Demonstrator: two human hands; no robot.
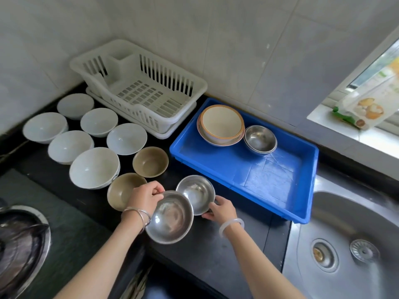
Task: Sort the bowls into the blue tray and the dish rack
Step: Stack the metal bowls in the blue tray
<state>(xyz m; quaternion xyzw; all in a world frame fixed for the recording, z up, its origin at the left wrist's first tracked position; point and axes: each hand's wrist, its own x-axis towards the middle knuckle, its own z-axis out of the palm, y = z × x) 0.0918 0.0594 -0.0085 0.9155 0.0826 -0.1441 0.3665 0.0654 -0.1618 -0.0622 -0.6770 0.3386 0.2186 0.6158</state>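
Two hands each hold a steel bowl at a dark counter (237,244).
The left hand (146,196) pinches the nearer steel bowl (169,217) by its rim, and the right hand (221,210) grips the farther steel bowl (195,194). The left hand hides part of an olive bowl (121,189). The blue tray (244,169) lies just right, the dish rack (138,87) behind.

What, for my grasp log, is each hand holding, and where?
Left hand: nearer steel bowl, by its rim; right hand: farther steel bowl, by its rim.
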